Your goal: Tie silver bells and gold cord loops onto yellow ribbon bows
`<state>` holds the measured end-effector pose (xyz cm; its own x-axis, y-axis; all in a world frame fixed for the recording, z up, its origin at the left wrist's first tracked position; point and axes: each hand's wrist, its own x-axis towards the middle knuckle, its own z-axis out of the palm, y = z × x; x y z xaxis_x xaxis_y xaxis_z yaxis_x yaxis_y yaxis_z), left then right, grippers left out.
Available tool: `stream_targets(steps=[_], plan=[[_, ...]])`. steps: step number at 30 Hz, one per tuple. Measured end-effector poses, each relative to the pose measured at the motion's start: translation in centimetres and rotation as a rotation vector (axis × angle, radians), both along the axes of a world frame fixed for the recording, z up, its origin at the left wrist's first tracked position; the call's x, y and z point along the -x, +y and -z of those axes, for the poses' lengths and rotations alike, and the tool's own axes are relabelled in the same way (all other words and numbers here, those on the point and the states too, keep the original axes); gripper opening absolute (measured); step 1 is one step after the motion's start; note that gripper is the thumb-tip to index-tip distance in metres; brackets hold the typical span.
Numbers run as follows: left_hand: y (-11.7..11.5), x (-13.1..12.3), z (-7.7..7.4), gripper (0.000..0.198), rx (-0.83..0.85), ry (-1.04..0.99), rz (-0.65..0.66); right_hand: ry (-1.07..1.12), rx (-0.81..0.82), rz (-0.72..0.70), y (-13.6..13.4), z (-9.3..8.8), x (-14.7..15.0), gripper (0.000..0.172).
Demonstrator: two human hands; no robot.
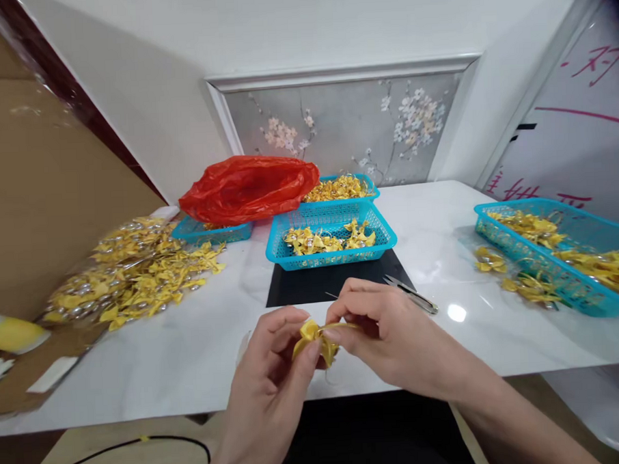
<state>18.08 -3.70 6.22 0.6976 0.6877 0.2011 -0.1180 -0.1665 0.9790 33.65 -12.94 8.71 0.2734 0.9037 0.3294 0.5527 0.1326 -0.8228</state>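
One yellow flower [308,331] at lower centre of frame, pinched in my left hand [272,374]. My right hand [396,331] closed on yellow strip [343,325] at flower's right side; thin needle-like tip [332,295] just above that hand. Small snips [421,300] near it, partly over black mat [291,287] around frame centre. Blue basket [336,260], yellow pieces inside, on mat. Red bag [246,183] upper left of centre; yellow heap [158,286] at left of frame.

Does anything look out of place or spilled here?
Slightly: two small clumps of yellow flowers lie loose on the table beside the right-hand blue basket, while similar flowers sit inside it. Nothing looks clearly damaged.
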Motion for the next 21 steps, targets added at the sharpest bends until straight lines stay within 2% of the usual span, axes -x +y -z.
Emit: stream_targets(steps=[2, 6, 9, 12, 15, 19, 21], plan=[[-0.2, 0.1, 0.0, 0.013, 0.06, -0.037, 0.052, 0.154, 0.053, -0.079, 0.1, 0.1, -0.9, 0.01], [-0.9, 0.2, -0.5, 0.005, 0.151, -0.062, 0.071, 0.503, 0.15, -0.264, 0.8, 0.8, -2.5, 0.029], [-0.5, 0.1, -0.5, 0.009, 0.088, 0.025, 0.106, 0.536, 0.199, -0.282, 1.4, 1.7, -2.8, 0.031], [0.5, -0.2, 0.1, 0.013, 0.029, 0.118, 0.08, 0.498, 0.17, -0.183, 1.3, 2.7, -2.6, 0.022], [1.3, -0.6, 1.0, 0.015, 0.036, 0.123, 0.001, 0.481, 0.076, -0.017, -0.2, 3.2, -2.3, 0.024], [1.5, -0.9, 1.9, 0.014, 0.007, 0.072, -0.052, 0.43, -0.16, 0.13, -3.1, 2.4, -1.5, 0.024], [1.4, -0.9, 2.1, 0.015, -0.013, 0.048, -0.074, 0.329, -0.19, 0.185, -3.9, 1.8, -0.7, 0.022]])
